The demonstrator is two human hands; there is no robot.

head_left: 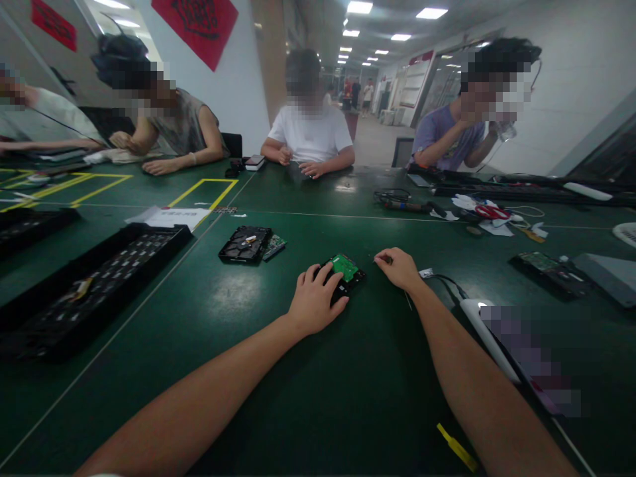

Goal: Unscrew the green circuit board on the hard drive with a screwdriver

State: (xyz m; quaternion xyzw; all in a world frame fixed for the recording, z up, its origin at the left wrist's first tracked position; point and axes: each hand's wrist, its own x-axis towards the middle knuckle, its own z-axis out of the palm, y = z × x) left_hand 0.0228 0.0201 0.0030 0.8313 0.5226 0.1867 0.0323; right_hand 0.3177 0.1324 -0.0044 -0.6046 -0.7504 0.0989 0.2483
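A hard drive (346, 267) with a green circuit board facing up lies on the dark green table in front of me. My left hand (317, 295) rests over its left side, fingers spread across the top and thumb along the near edge. Just to the right of the drive, my right hand (397, 266) is closed in a pinch close to the tabletop. Whatever is between those fingertips is too small to name. A thin light-coloured sliver (409, 301) shows below the right wrist. Farther left, a black drive casing (245, 244) lies beside a loose circuit board (274, 247).
A long black tray (94, 285) stands at left, near a paper sheet (179, 217). At right are a white power strip (484, 331), another circuit-board unit (549, 273) and a grey box (609, 275). Cables (397, 199) and several people are across the table.
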